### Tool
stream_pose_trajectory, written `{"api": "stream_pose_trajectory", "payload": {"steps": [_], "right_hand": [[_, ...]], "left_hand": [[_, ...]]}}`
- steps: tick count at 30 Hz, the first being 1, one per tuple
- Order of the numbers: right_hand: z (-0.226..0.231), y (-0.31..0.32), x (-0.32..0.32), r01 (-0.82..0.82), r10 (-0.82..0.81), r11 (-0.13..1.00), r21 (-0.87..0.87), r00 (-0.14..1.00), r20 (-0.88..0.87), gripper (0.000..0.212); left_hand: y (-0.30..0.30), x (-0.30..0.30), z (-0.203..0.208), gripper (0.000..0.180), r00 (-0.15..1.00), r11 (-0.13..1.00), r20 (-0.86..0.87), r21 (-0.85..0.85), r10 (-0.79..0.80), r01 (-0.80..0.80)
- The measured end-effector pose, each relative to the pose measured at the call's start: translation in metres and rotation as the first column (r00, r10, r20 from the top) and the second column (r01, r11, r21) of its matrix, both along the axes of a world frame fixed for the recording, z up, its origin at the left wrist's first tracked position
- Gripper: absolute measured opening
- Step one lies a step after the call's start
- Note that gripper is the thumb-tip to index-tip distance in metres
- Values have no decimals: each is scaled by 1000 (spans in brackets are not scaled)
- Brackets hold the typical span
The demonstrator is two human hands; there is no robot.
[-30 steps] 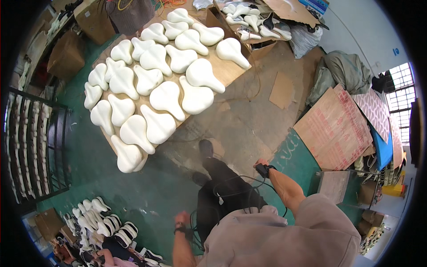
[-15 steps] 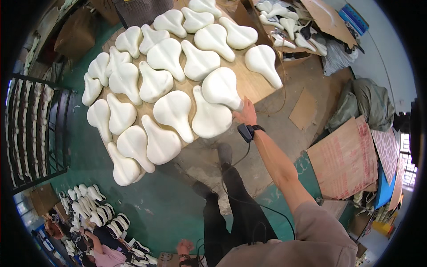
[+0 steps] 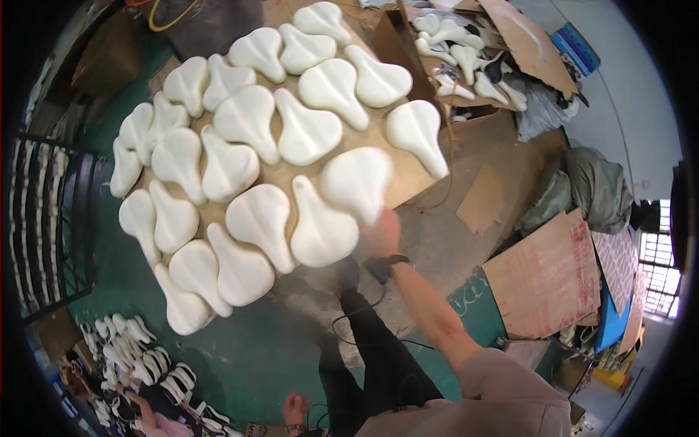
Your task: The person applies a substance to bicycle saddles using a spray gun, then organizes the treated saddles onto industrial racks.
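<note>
My right hand [image 3: 384,231] grips the narrow nose of a white bicycle saddle pad [image 3: 357,178] at the table's near right edge; motion smears the fingers. Just left of it, another pad [image 3: 325,226] lies with its nose pointing away from me. Several more white saddle pads, such as one in the middle [image 3: 309,129] and one at the right corner [image 3: 416,131], cover the wooden table [image 3: 411,186] close together, noses pointing various ways. My left hand [image 3: 295,408] hangs low by my left side, away from the table, its fingers loosely apart and nothing seen in it.
An open carton [image 3: 466,109] of saddle parts stands beyond the table's right side. Cardboard sheets [image 3: 542,277] and grey-green sacks [image 3: 598,186] lean along the right. At far left is a rack [image 3: 51,218]. Another person [image 3: 156,419] sits lower left, beside piled saddles [image 3: 131,349].
The view has shifted, so the table and pads appear lower and farther left. My right hand keeps hold of the saddle pad's nose, and the pad has turned slightly. My left hand stays low.
</note>
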State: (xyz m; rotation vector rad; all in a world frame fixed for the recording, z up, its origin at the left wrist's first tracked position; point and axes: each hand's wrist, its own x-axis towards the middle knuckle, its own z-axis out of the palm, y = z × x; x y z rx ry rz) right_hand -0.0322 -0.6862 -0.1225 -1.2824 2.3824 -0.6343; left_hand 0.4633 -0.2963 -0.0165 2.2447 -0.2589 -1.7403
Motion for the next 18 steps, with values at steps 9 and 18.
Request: {"api": "stream_pose_trajectory", "payload": {"steps": [9, 18], "right_hand": [[15, 3, -18, -229, 234, 966, 117, 972, -26, 83], [30, 121, 9, -216, 211, 879, 425, 976, 61, 48]], "left_hand": [[-58, -22, 11, 59, 996, 994, -76, 99, -37, 45], [-75, 30, -68, 38, 973, 972, -214, -199, 83, -127]]}}
